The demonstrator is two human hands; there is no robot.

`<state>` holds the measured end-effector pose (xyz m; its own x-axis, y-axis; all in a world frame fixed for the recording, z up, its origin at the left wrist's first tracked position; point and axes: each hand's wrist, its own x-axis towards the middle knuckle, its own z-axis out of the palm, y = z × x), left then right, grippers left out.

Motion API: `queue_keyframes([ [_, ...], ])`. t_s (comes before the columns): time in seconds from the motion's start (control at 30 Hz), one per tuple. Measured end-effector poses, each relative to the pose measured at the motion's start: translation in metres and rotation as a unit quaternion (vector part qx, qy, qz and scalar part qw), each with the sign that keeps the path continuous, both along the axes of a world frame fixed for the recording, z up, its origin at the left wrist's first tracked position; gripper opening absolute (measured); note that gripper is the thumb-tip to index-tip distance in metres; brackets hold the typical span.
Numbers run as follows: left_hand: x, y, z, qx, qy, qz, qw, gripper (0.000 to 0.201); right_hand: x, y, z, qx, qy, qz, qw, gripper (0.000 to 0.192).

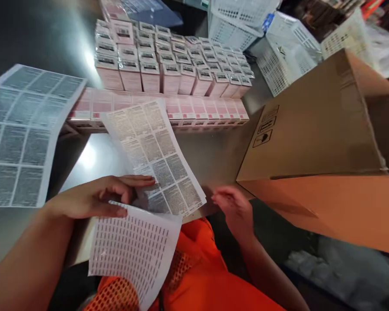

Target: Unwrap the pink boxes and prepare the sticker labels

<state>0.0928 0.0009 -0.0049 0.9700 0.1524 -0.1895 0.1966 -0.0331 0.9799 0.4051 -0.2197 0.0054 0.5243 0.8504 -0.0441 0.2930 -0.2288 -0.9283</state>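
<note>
My left hand (116,194) pinches the top edge of a white sheet of small printed stickers (132,250), which droops over my lap. Its index finger stretches across a stack of larger label sheets (162,151) printed with blocks of fine text. To the right of those sheets is my right hand (235,209), with thumb and fingertips drawn together. Whatever may be between them is too small to make out. Beyond the sheets, pink-and-white boxes (194,106) lie in a row, and behind them more wrapped boxes (151,77) stand in rows.
Another sheet of text labels (22,134) lies at the left. An open cardboard carton (311,129) stands close on the right. White plastic baskets (236,21) are at the back, near a blue folder-like item (154,13). The metal tabletop (210,149) reflects light.
</note>
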Motion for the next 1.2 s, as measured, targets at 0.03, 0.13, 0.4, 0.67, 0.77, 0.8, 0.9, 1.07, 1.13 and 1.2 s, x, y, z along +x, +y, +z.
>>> queue_keyframes([
  [0.03,-0.002,-0.003,0.003,0.002,0.001,-0.002,1.0,0.014,-0.001,0.009,-0.002,-0.036,0.043,0.003,0.998,0.024],
  [0.13,-0.005,-0.01,0.009,0.018,-0.001,0.011,1.0,0.008,-0.004,0.035,-0.007,-0.126,0.126,0.031,0.984,0.03],
  [0.4,-0.006,-0.004,0.0,0.052,-0.004,0.007,0.999,0.004,-0.002,0.025,0.002,-0.259,0.092,0.131,0.953,0.032],
  [0.67,-0.006,-0.005,0.0,0.054,0.017,0.019,0.998,0.004,-0.008,0.028,0.002,-0.256,-0.063,0.19,0.946,0.027],
  [0.77,-0.006,-0.004,-0.001,0.071,0.012,-0.001,0.997,0.004,-0.009,0.026,0.002,-0.251,-0.076,0.186,0.947,0.025],
  [0.8,-0.006,-0.003,-0.001,0.077,0.01,-0.009,0.997,0.004,-0.01,0.026,0.002,-0.249,-0.078,0.187,0.947,0.024],
  [0.9,-0.005,-0.004,0.0,0.081,0.001,-0.016,0.997,0.005,-0.012,0.026,0.004,-0.25,-0.088,0.188,0.946,0.023],
  [1.07,-0.002,-0.002,0.003,0.065,-0.009,-0.019,0.998,0.004,-0.012,0.028,0.001,-0.253,-0.116,0.183,0.943,0.025],
  [1.13,0.002,0.001,0.004,0.067,-0.003,-0.023,0.998,0.008,-0.01,0.025,-0.003,-0.245,-0.125,0.183,0.944,0.025],
  [1.2,0.007,0.002,0.008,0.065,0.003,-0.022,0.998,0.01,-0.009,0.021,-0.004,-0.228,-0.132,0.177,0.948,0.025],
])
